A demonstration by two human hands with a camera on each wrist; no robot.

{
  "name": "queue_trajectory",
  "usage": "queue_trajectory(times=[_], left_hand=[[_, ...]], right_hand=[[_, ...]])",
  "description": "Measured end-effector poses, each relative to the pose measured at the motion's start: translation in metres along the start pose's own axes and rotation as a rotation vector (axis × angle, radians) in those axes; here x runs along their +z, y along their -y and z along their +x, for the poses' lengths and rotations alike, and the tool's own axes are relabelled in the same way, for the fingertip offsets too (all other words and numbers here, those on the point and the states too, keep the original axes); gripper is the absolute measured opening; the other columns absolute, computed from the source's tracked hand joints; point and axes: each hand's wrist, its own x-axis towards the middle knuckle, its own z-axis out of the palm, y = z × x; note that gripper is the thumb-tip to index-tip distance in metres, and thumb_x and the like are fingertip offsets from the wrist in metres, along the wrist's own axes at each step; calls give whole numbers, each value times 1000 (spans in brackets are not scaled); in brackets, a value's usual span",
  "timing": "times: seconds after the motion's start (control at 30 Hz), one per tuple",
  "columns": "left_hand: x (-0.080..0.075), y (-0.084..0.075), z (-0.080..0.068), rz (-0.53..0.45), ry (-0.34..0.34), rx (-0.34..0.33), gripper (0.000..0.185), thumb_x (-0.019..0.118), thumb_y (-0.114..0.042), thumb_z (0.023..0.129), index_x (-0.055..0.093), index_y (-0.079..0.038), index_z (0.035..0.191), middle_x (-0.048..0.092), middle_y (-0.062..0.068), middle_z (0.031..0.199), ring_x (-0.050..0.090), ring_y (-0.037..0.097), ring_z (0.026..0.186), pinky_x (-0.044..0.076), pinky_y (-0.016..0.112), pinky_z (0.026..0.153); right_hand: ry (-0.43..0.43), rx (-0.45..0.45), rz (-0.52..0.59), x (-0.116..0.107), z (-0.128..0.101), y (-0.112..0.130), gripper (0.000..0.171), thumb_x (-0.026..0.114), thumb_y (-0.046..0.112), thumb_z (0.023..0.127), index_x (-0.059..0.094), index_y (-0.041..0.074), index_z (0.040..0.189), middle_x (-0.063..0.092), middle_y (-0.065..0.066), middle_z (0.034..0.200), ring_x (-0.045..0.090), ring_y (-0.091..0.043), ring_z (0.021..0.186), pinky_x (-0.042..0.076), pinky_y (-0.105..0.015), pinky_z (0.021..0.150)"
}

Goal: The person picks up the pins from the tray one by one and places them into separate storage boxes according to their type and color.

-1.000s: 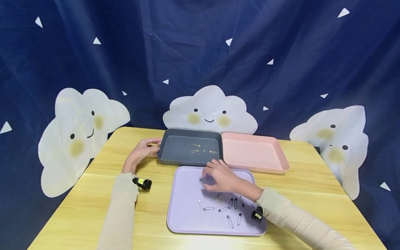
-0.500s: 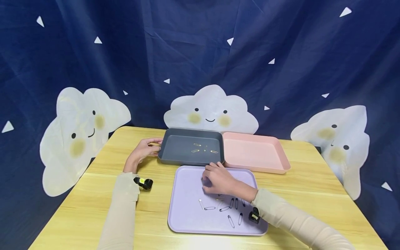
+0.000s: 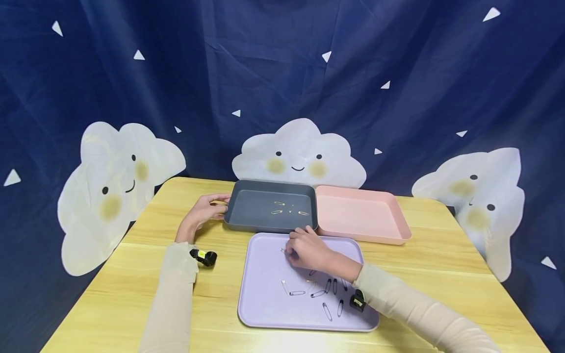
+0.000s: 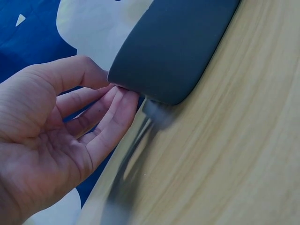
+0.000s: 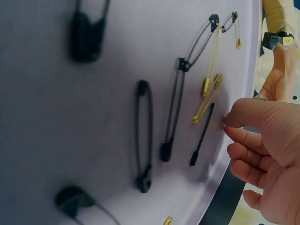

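My left hand (image 3: pixel 204 214) holds the left side of a dark grey tray (image 3: pixel 247 211), pinching its edge at the corner in the left wrist view. Several gold safety pins (image 3: pixel 276 212) lie inside that tray. Over the far part of a lilac tray (image 3: pixel 265 309), my right hand (image 3: pixel 307 250) pinches a small safety pin (image 3: pixel 283 250), mostly hidden by the fingers. Below and beside this hand, black safety pins (image 5: pixel 143 183) and a few gold safety pins (image 5: pixel 205 87) are scattered on the lilac tray.
A pink tray (image 3: pixel 353 215) touches the grey tray's right side. The lilac tray sits in front of both on a wooden table (image 3: pixel 441 274). Behind the table hangs a dark blue curtain (image 3: pixel 282 68) with clouds.
My right hand has shifted slightly and its fingers have drawn together, with the tip of a pin now showing beyond them. The left hand stays at the grey tray.
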Motion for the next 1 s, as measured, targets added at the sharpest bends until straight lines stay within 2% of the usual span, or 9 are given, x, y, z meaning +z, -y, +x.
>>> queue_trajectory(times=[0.23,0.53,0.7,1.0], left_hand=[[0,-2,1,-10,-3,7,54,58,1,95,49,5,147,53,31,142,67,11,95,60,26,79],[1,-1,-1,-2,-3,2,53,57,1,95,48,4,148,52,32,144,67,16,99,60,25,78],[1,-1,-2,-11,-11,9,54,57,2,95,48,5,148,51,32,145,67,12,97,60,25,78],[3,-1,-2,-30,-3,7,55,57,3,95,46,6,149,49,31,148,68,13,97,60,25,79]], right_hand=[[-15,11,7,-3,5,1,13,82,21,75,71,17,80,63,7,81,52,-13,82,33,-31,76],[20,51,42,0,9,0,16,82,29,76,71,18,79,64,7,83,50,-12,83,32,-29,75],[-5,40,31,2,12,1,10,81,19,78,72,17,79,66,6,83,52,-14,82,32,-30,74],[45,-12,3,-1,14,-1,10,78,11,74,72,19,74,63,8,78,52,-13,81,33,-31,76]])
